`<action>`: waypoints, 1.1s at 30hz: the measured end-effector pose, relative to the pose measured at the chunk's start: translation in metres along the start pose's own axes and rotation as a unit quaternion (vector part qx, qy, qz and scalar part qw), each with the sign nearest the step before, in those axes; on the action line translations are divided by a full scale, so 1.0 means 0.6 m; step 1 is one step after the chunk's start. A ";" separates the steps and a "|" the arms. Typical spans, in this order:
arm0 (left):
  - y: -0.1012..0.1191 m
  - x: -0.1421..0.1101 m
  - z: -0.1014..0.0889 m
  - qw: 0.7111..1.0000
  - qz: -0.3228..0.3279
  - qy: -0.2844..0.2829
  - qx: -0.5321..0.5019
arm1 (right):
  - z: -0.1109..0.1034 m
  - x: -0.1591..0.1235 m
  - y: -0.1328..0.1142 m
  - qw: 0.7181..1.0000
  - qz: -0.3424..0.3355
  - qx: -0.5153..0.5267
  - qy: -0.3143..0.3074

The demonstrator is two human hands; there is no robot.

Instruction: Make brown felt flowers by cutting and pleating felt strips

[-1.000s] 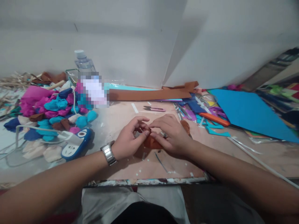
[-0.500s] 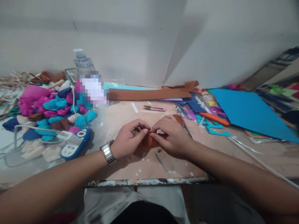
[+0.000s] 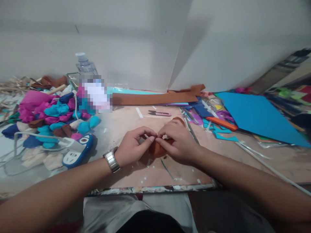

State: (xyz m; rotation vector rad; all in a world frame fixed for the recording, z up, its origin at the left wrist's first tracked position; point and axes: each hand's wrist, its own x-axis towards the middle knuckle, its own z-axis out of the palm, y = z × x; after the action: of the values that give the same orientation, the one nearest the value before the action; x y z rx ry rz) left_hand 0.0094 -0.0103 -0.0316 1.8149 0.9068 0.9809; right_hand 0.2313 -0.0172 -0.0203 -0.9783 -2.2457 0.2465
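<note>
Over the middle of the table, my left hand (image 3: 133,144) and my right hand (image 3: 178,142) meet at the fingertips. Both pinch the upper edge of a thin brown piece (image 3: 157,150), paper or cloth, which curves down below the fingers. Part of it is hidden behind my right hand, and more brown material (image 3: 179,120) shows beyond the knuckles. A pair of thread snips (image 3: 159,113) with a pink handle lies just past my hands.
At left are a heap of coloured bundles (image 3: 57,110), a blue and white power strip (image 3: 79,151) and a bottle (image 3: 85,66). Brown strips (image 3: 155,98) lie along the wall. To the right sit an orange utility knife (image 3: 222,123) and a blue sheet (image 3: 262,115).
The brown piece between my hands now looks rounder and more gathered. My hands stay almost in place, fingertips closer together.
</note>
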 end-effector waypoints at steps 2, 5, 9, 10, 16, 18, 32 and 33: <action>0.002 0.000 0.000 1.000 0.006 -0.002 0.016 | 0.000 0.000 0.001 1.000 0.003 -0.004 0.001; 0.005 0.000 -0.002 0.999 0.013 -0.004 0.039 | 0.001 0.000 0.003 1.000 0.006 -0.010 -0.003; 0.006 0.000 -0.005 0.998 0.030 -0.017 0.061 | 0.002 0.000 0.006 1.000 0.004 -0.014 -0.002; 0.004 -0.001 -0.005 0.997 0.033 -0.020 0.065 | 0.003 0.000 0.007 1.000 0.005 -0.014 -0.002; -0.004 -0.002 -0.006 0.996 0.046 -0.030 0.070 | 0.005 -0.001 0.012 1.000 0.008 -0.022 -0.003; -0.004 -0.002 -0.006 0.996 0.049 -0.031 0.071 | 0.005 -0.002 0.012 1.000 0.004 -0.021 0.000; -0.016 -0.001 0.002 0.998 0.029 -0.039 -0.032 | 0.008 0.000 0.024 1.000 -0.007 -0.013 0.003; -0.018 -0.001 0.004 0.997 0.024 -0.047 -0.056 | 0.008 0.000 0.024 1.000 -0.008 -0.010 0.004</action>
State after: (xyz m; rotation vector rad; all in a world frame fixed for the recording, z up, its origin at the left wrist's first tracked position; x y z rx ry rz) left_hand 0.0092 -0.0077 -0.0421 1.7793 0.7404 0.9491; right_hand 0.2368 -0.0066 -0.0301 -0.9695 -2.2523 0.2130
